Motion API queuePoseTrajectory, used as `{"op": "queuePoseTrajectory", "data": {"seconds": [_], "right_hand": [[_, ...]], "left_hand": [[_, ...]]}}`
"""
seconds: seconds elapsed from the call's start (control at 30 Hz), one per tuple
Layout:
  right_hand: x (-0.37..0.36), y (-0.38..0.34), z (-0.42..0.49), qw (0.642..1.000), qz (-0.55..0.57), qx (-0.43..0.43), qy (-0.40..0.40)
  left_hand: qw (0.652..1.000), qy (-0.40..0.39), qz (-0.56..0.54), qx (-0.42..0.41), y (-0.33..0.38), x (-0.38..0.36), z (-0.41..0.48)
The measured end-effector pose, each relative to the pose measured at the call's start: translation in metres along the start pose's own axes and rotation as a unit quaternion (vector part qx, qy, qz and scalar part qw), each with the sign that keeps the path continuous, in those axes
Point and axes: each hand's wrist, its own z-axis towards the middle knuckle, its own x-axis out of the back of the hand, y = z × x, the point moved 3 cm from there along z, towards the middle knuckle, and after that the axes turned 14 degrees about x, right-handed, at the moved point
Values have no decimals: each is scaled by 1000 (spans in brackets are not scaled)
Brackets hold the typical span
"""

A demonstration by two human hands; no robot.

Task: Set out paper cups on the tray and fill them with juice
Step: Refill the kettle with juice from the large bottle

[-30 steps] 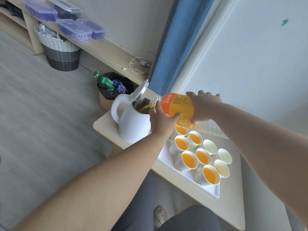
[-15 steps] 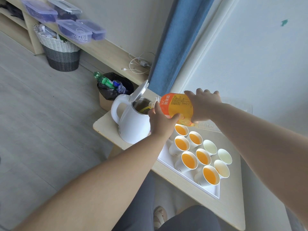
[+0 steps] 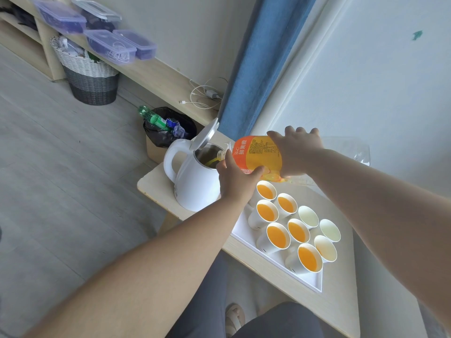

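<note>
Head view: left hand [image 3: 234,182], right hand [image 3: 299,151] both grip orange-labelled plastic juice bottle [image 3: 256,152], lying horizontal, neck over white kettle [image 3: 195,189]; left hand nearer.

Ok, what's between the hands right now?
In the head view, the juice bottle: the left hand grips near its neck, the right hand its body, mouth tipped over the open kettle.

9 paper cups [image 3: 277,236] on white tray [image 3: 310,280], 6 juice-filled

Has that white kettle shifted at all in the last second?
No. The white kettle stands in the same spot near the rounded corner of the table, just as close to the tray.
</note>
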Motion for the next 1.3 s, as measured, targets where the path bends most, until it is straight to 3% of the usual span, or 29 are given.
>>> {"op": "queuePoseTrajectory", "data": {"seconds": [0.47, 1.3], "right_hand": [[7, 0, 6, 997, -66, 15, 48], [27, -5, 9, 988, -141, 40, 48]], "left_hand": [[998, 2, -69, 6, -4, -4, 7], [993, 16, -120, 7, -11, -6, 17]]}}
